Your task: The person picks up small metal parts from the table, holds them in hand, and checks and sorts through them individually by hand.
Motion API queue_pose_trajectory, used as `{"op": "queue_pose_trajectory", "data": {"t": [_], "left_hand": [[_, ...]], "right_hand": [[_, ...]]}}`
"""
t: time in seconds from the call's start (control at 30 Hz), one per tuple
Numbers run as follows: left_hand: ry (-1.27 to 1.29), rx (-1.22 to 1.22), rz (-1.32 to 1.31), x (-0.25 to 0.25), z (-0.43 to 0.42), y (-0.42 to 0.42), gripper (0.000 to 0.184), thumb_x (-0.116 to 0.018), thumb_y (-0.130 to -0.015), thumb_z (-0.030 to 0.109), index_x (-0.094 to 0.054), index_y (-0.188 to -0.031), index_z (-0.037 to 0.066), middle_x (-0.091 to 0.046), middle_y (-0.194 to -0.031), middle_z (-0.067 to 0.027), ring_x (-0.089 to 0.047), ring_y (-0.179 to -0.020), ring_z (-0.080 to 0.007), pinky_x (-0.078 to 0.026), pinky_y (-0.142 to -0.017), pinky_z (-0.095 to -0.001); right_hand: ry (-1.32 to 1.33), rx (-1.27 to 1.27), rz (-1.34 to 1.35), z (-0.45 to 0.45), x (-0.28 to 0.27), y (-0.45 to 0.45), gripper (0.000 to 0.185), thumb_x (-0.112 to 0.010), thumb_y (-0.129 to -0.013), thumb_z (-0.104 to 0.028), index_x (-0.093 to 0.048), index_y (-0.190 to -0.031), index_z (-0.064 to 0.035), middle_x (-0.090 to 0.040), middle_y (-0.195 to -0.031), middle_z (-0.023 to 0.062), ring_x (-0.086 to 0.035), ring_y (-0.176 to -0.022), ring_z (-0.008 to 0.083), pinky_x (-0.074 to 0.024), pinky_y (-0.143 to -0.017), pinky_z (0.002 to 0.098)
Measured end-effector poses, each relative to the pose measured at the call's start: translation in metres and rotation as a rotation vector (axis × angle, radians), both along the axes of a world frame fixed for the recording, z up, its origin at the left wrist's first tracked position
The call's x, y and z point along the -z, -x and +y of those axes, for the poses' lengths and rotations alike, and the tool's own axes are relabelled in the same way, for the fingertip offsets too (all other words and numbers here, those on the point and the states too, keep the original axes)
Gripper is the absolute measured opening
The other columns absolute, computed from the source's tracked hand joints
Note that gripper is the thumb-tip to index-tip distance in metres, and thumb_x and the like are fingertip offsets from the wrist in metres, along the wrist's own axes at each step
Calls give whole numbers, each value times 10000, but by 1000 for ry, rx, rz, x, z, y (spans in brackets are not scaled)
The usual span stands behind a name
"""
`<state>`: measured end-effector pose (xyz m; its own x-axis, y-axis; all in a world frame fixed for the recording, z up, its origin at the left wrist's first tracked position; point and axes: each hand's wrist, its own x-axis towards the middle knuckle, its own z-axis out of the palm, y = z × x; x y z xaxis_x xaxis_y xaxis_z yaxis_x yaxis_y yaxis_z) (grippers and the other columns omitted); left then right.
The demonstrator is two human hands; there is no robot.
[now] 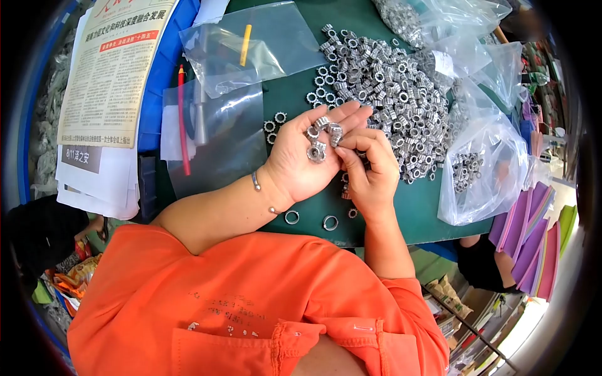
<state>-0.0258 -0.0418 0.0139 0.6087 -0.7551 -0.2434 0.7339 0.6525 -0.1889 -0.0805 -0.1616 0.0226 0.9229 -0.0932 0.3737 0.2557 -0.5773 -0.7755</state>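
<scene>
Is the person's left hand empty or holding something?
Not empty: the left hand is palm up, with small metal rings on it.

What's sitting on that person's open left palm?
Several small toothed metal rings lie on the left hand. The skin directly under them is covered, and the right hand hides part of the palm's far edge.

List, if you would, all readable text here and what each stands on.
"文化和科技深度融合发展": newspaper headline, start unclear
"决战决胜“十四五”": red strip beneath, start unclear
"8/11泽之安": dark block on white sheet
Too small or blurred: newspaper's body text, masthead; orange shirt print
</scene>
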Motion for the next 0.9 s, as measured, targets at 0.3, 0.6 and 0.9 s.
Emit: {"op": "queue_pose_trajectory", "data": {"t": [0.3,0.6,0.9], "left_hand": [[-41,42,-21,3,-1,1,407,-345,-911,210,-420,-1242,-15,-394,-1343,-190,-364,-1253,-277,-265,-1052,-394],[-21,26,9,1,-1,0,390,-356,-909,208,-442,-1226,-4,-401,-1342,-177,-358,-1256,-278,-285,-1037,-392],[7,30,11,1,0,-1,384,-375,-906,206,-470,-1215,0,-406,-1342,-166,-346,-1270,-274,-271,-1052,-396]], "right_hand": [[165,-109,-11,2,-6,-1,213,-625,-733,49,-616,-930,-32,-566,-808,97,-565,-713,229,-476,-620,298],[-20,-84,35,-13,2,3,183,-650,-712,63,-612,-881,5,-596,-827,80,-560,-674,157,-449,-586,245],[-803,-95,309,-13,0,16,117,-615,-769,60,-595,-885,52,-598,-861,90,-538,-638,83,-427,-520,191]]}}
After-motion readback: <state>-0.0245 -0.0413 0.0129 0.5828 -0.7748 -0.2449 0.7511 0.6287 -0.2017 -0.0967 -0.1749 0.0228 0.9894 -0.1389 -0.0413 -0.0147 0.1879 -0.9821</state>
